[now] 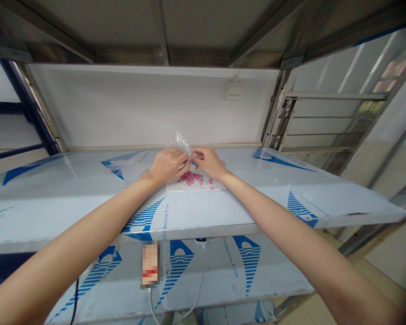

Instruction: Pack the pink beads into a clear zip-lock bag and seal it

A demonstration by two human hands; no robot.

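My left hand [168, 165] and my right hand [208, 162] meet above a stainless table covered in blue-printed protective film [196, 212]. Between their fingertips, both hands pinch a small clear plastic bag [181, 142], whose top corner sticks up and back. Just below my hands lies a heap of small round pink beads [190, 178], with a few strays to the right. They rest on a white sheet [203, 186], partly hidden under my wrists.
A shelf underside [128, 31] runs overhead, and a white wall with a switch plate [234, 92] stands behind the table. A metal rack [334, 122] stands at right. A blurred phone [150, 264] hangs at the table's front on a white cable [199, 280].
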